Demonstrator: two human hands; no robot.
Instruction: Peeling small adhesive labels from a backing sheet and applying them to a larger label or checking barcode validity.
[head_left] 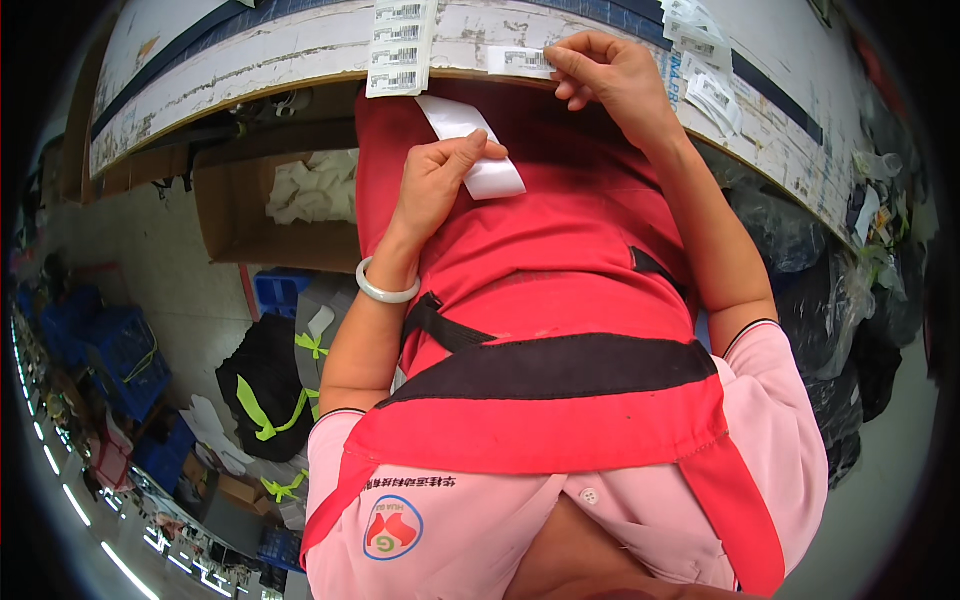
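Observation:
Below the table's front edge, my left hand (436, 182) pinches a white paper strip (495, 181) between thumb and fingers. The strip hangs in front of the red apron (560, 240), and its visible face is blank. My right hand (622, 88) is at the table edge, its thumb and forefinger closed on the right end of a small white barcode label (518, 62). The label lies flat near the edge or just above it; I cannot tell which. Left of it, a stack of barcode label strips (399, 52) lies on the table and reaches its front edge.
More loose labels (712, 95) are scattered on the worn white table (240, 90), at the right. Under the table at the left stands a cardboard box (222, 218) with white material inside. Dark plastic-wrapped bundles (800, 290) sit below at the right; a black bundle (262, 375) lies lower left.

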